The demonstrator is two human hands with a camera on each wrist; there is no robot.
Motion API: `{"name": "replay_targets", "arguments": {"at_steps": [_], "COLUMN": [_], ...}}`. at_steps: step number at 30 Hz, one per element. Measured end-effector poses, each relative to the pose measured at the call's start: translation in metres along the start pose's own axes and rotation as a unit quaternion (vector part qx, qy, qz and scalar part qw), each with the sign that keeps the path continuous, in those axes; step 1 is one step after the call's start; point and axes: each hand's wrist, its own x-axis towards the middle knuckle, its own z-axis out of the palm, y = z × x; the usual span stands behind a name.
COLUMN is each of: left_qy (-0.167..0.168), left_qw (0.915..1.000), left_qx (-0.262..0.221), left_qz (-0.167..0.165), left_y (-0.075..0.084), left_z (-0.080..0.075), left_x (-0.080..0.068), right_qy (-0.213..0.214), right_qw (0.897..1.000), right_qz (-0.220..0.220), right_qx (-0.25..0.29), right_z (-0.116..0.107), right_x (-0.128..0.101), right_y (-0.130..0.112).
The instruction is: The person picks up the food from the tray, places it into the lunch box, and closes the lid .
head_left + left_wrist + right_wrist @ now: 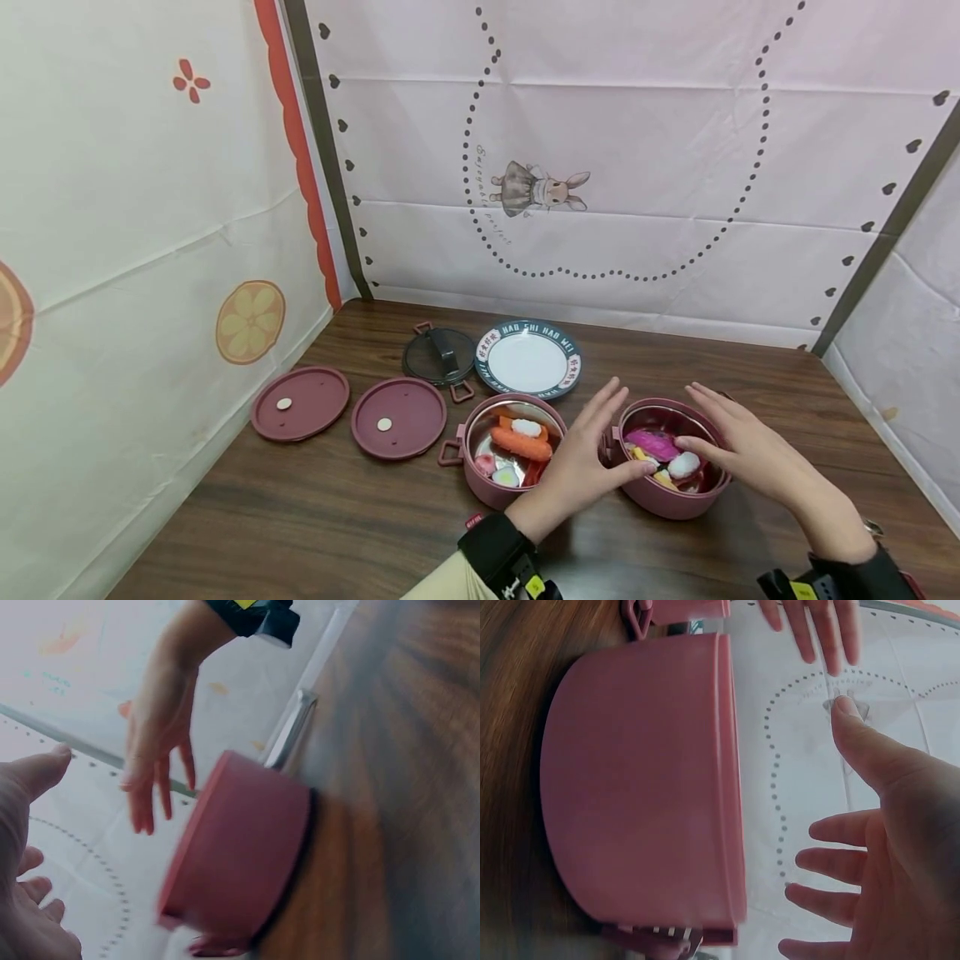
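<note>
My left hand [581,462] and right hand [757,454] hover over either side of the right-hand maroon pot [667,504], fingers spread and holding nothing. Inside that pot lie a purple toy food piece [654,444], a white oval piece [683,465] and yellow bits. Both wrist views show the pot's outer wall [240,847] standing on the table, with the fingers above its rim. A second maroon pot [480,479] stands to the left, partly hidden by my left hand. It holds a carrot-like piece [521,444], a white-and-orange piece [527,427] and a small egg-like piece [506,476].
Two round maroon lids [302,403] [400,418] lie at the left, each with a white dot. Behind them are a dark lid with a black handle [442,354] and a blue-rimmed plate [528,358]. Cloth-covered walls enclose the wooden table [322,508]. A metal handle [292,731] shows beyond the pot.
</note>
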Motion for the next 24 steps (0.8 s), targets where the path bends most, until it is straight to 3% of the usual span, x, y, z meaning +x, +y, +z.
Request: {"name": "replay_targets", "arguments": {"at_steps": [5,9,16,20,24], "left_qy": [0.005,-0.003,-0.034,-0.041,-0.051], "left_qw": [0.9944,0.9813,0.9354,0.913,0.8959], "left_qx": [0.101,0.191,0.352,0.405,0.439], "left_qz": [0.029,0.025,-0.011,-0.029,-0.048], "left_y": [0.002,0.001,-0.011,-0.02,-0.028], "left_z": [-0.024,-0.046,-0.081,-0.096,-0.108], "left_x": [0.0,-0.002,-0.006,-0.008,-0.012], "right_qy": [0.009,0.006,0.015,0.018,0.023], "right_qw": [1.0,1.0,0.998,0.997,0.997], "right_qz": [-0.018,-0.023,-0.061,-0.063,-0.065], "right_qx": [-0.003,-0.005,-0.024,-0.028,-0.034], "right_z": [0.0,-0.001,0.002,0.005,0.009], "right_x": [0.002,0.005,0.015,0.019,0.022], "right_y": [-0.008,-0.016,-0.026,-0.035,-0.042]}}
